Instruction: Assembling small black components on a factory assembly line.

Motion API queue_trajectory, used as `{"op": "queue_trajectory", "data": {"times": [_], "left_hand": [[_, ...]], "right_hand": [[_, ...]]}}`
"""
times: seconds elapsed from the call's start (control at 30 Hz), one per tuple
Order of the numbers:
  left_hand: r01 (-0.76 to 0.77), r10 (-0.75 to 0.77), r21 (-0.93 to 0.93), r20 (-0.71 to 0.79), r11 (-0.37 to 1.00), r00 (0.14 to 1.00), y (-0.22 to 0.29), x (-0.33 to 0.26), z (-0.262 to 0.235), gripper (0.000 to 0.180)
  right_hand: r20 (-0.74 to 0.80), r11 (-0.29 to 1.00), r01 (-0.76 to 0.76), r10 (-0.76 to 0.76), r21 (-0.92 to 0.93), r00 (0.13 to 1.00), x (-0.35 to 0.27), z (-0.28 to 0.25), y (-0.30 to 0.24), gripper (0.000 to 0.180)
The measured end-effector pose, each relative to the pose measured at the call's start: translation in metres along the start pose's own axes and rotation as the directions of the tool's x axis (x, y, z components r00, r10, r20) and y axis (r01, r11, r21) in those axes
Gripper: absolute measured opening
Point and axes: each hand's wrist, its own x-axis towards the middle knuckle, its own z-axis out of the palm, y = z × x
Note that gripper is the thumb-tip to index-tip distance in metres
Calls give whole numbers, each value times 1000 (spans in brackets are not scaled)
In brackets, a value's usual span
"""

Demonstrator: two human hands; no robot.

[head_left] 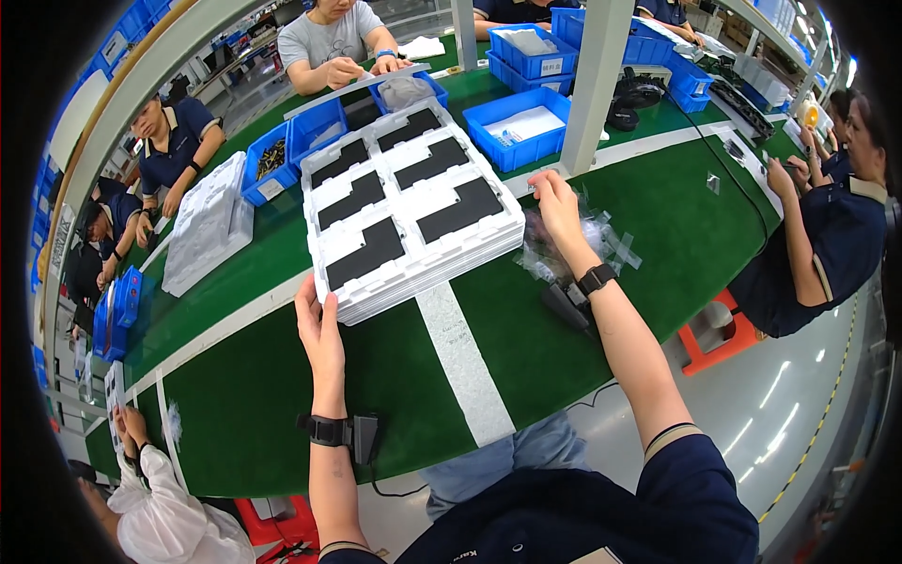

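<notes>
- A stack of white trays (402, 209) sits mid-table, far of the pale strip (465, 362) on the green table (254, 395); its layers line up, probably because the moulded shapes nest.
- Black flat pieces (460, 211) lie in the top tray's recesses, which likely stop them sliding.
- The left hand (320, 324) is at the near left corner, thumb and fingers parted, seemingly to steady the stack; its pressure cannot be told.
- The right hand (558, 209) is just right of the stack, fingers bent; I cannot tell whether it holds anything.
- Clear plastic scraps (601, 242) lie beside it, apparently kept off the trays.
</notes>
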Motion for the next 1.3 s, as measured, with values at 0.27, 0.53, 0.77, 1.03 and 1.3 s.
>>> {"op": "queue_trajectory", "data": {"times": [0.27, 0.53, 0.77, 1.03, 1.3], "left_hand": [[-43, 43, 34, 4, 999, 999, -1, 1, -1, 37], [-21, 20, 42, 3, 999, 1000, 0, 0, -2, 37], [-12, 11, 41, 16, 999, 1000, 1, 0, 0, 38], [-25, 24, 60, 8, 998, 1000, -2, 2, 0, 38], [-17, 18, 60, -2, 998, 1000, -3, 0, -2, 38]], "right_hand": [[1, 994, 95, -95, -56, 995, 2, 4, 5, 20], [-195, 965, 232, -253, -125, 948, 2, -2, -5, 13], [-293, 894, 158, -297, -419, 909, 0, -4, 1, 11], [-196, 860, 142, -267, -490, 944, 1, -2, 2, 15], [-154, 932, 280, -319, -229, 935, 6, -2, 10, 11]]}}
